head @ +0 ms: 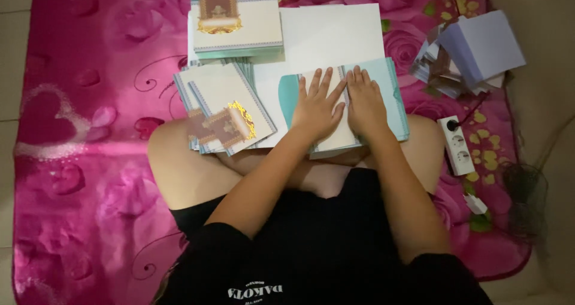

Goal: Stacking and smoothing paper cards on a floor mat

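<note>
Both hands pressed flat on a folded teal-and-cream card resting on the person's lap.

The left hand point(317, 107) and the right hand point(365, 104) lie side by side, palms down, on the teal card point(392, 92), which rests across the crossed legs over a large white sheet point(335, 35); the fingers point(326, 80) of both hands are stretched out and slightly spread, pinching nothing. Just left of the hands, a fanned pile of cream cards with brown and gold ornaments point(224, 110) lies over the knee. Beyond it sits a neat stack of the same cards point(236, 26). Well apart on the right are a heap of lavender envelopes point(473, 53) and a white power strip point(458, 146), all on a pink rose-patterned blanket point(90, 131).
</note>
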